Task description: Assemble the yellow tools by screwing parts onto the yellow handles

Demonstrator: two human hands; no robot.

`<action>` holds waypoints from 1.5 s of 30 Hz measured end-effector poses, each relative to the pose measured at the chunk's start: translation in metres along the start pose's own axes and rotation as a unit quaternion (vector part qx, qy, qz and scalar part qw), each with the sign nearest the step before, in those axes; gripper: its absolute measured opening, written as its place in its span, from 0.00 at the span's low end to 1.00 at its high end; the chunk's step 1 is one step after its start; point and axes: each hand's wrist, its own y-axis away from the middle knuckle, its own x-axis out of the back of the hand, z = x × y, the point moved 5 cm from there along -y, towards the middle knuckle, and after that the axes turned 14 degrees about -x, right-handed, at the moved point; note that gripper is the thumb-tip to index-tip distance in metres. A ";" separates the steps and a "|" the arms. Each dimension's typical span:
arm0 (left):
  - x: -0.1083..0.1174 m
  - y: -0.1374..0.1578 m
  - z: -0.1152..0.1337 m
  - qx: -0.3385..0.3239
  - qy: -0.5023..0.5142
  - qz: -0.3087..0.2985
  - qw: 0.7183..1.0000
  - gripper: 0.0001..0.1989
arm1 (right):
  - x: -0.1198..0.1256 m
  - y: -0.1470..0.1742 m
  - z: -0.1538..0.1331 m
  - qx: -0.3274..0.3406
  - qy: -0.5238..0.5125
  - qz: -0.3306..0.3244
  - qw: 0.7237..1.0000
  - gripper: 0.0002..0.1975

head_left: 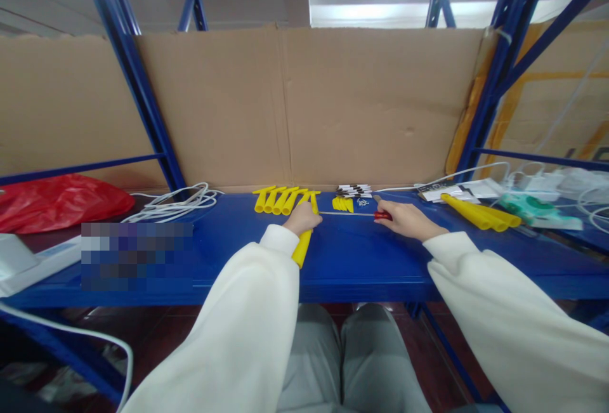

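My left hand [303,217] is closed round a yellow tapered tube [301,250] on the blue shelf. In my right hand [404,218] is a screwdriver [382,216] with a red handle. Its long thin shaft points left, and the tip reaches the tube beside my left fingers; whether it sits on a screw I cannot make out. Just left of that hand, several like yellow tubes [276,202] lie in a row. Between my hands, further back, are small yellow pieces [343,204], a few small screws [363,202] and a pile of black-and-white pieces [353,191].
More yellow tubes [485,216] lie at the right near a green-and-white packet [537,211]. Coiled white cable [178,203], a red bag [61,202] and a white power strip [45,267] are on the left. A cardboard sheet [356,102] backs the blue shelf [352,267] between blue uprights.
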 end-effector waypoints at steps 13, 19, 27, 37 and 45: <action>0.004 0.004 0.006 -0.011 -0.022 -0.011 1.000 0.09 | -0.009 -0.002 0.004 0.011 -0.003 -0.020 1.000 0.08; 0.000 0.008 0.009 0.013 0.106 -0.002 0.994 0.07 | -0.010 -0.004 0.007 -0.025 0.004 -0.038 0.999 0.06; -0.003 0.004 0.002 0.022 0.192 0.035 0.981 0.22 | -0.018 -0.009 0.017 -0.050 -0.065 -0.057 0.995 0.03; -0.002 0.004 0.002 -0.035 0.151 0.076 0.985 0.27 | -0.040 -0.018 0.034 -0.107 -0.159 -0.111 0.975 0.06; -0.001 0.006 0.005 -0.072 0.049 0.073 0.994 0.25 | -0.040 -0.030 0.021 -0.132 -0.113 -0.162 0.971 0.14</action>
